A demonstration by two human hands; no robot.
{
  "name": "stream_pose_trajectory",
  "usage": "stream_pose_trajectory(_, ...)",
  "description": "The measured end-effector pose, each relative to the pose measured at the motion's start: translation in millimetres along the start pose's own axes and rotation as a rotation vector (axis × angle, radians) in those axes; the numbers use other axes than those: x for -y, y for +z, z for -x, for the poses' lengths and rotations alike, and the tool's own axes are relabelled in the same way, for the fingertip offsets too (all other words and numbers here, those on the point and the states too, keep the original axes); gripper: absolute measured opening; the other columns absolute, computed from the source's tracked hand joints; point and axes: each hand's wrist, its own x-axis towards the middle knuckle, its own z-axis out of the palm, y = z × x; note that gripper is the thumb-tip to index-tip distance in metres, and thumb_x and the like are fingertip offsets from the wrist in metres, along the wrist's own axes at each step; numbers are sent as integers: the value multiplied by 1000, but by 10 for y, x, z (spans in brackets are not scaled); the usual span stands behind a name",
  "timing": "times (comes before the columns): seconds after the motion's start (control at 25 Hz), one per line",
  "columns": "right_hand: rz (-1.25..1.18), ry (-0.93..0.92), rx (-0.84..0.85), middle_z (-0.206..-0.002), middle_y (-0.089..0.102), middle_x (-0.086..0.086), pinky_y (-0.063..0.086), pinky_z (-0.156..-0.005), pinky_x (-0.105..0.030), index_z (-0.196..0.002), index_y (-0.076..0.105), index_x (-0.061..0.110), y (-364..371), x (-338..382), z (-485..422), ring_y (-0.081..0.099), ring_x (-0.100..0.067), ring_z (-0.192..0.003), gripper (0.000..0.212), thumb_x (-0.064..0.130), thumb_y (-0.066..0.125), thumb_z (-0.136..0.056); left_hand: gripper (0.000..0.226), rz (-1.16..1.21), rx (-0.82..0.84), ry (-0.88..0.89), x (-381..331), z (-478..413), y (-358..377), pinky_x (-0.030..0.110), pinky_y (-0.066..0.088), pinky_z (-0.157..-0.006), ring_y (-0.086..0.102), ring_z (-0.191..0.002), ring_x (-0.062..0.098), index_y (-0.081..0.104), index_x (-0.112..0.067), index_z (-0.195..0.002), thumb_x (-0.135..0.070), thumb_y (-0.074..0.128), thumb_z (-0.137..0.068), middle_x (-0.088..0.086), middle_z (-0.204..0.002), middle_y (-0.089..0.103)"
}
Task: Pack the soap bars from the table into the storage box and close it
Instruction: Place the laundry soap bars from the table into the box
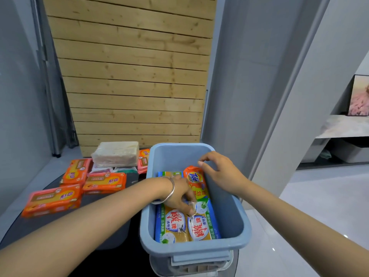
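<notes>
Two hands in the storage box [225,212] | left hand [180,193] fingers pinching a blue-green soap bar [201,222] | right hand [221,172] fingers spread loosely by the far rim | orange soap bars [54,199] crowd the tabletop [111,204].

Box [225,206] far end open; packs [187,222] apparently cover floor.

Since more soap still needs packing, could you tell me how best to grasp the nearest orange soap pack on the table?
Take the nearest orange soap pack across its two long edges, from above. It lies flat with its top clear and its near long edge free, though another orange pack sits close behind its far right corner.
</notes>
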Motion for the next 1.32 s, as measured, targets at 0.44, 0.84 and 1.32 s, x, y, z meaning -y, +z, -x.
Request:
stream_pose_trajectory(0.44, 690, -124, 397, -151, 33, 2, -16, -114, -53, -138, 43, 31, -44, 60, -101, 12, -22, -147, 80, 60, 70, -68, 24, 534, -935, -222, 949, 661, -175, 23, 35, -90, 50, -104, 10, 64, -21, -110, -23, 59, -87, -5, -109, 58)
stream_pose_trajectory(0.84, 212, -155, 169, -147, 41, 2, 18, -113, -26, -134, 49, 27, -7, 366, -470, 32, -11, -138, 67, 50, 71, -74, 47, 513, -993, -544, 1668, 848, 418, 38, 32, -107, 40, -127, 27, 53, -19, -126, -27, 65, -82, 8, -134, 45)
stream_pose_trajectory(1.32, 42, -261, 152, -131, 49, 21, 31, -107, -25, -135, 40, 40, 697, 486, -860, 39, 0, -125, 62, 70, 30, -82, 110, 196, -457, -581, 2698, 461, 271, 42, 18, -117, 11, -145, 23, 15, -34, -147, -79, 58, -56, -2, -159, 11)
